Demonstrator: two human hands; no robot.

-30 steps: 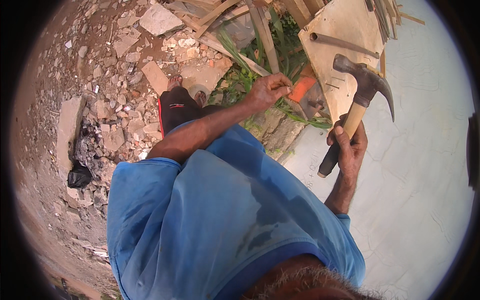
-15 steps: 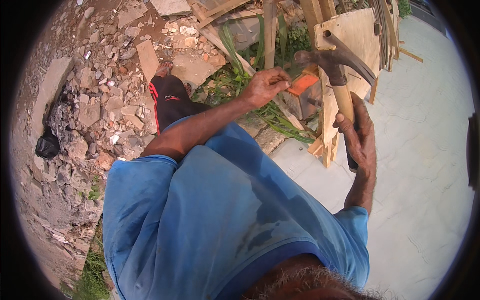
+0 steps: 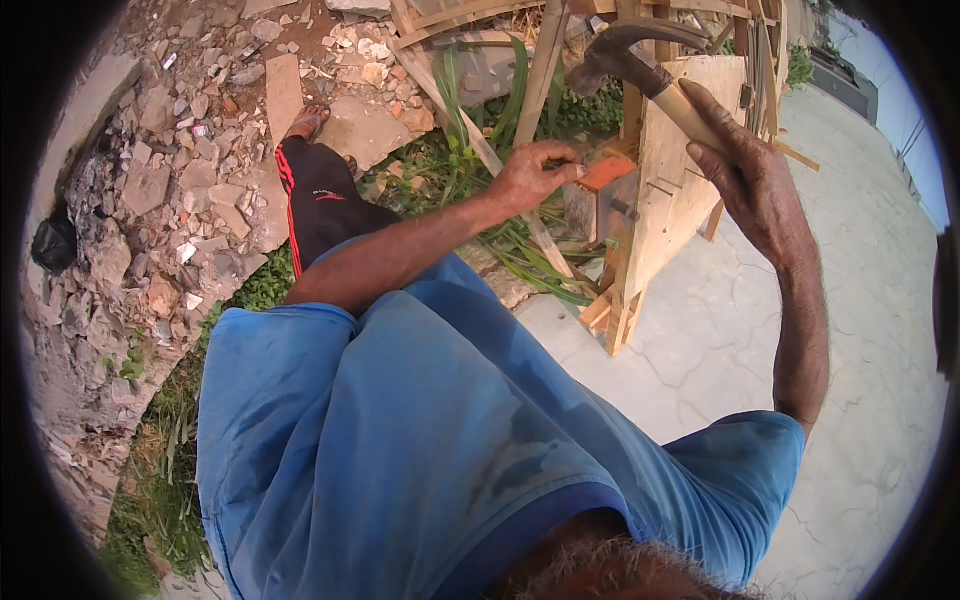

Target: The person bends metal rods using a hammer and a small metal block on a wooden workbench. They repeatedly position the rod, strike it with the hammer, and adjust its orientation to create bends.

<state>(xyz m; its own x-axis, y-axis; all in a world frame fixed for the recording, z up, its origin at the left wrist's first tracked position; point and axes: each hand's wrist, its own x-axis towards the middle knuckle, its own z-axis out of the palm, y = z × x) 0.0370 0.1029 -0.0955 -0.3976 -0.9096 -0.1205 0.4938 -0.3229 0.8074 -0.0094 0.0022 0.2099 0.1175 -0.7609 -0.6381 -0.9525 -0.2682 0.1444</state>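
Hammer (image 3: 660, 78) clenched in raised R hand (image 3: 748, 172); L hand (image 3: 535, 180) fwd, pinched, contents unclear, nr orange piece (image 3: 608, 172).

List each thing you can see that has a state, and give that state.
Right hand: gripping the hammer's handle
Hammer: held, head apart from the nails
Left hand: fingers bent, beside the orange piece; contact unclear
Nails: sticking out of the board
Wooden board: standing on edge
Black bag: crumpled, on the rubble
Blue shirt: worn, darker in patches
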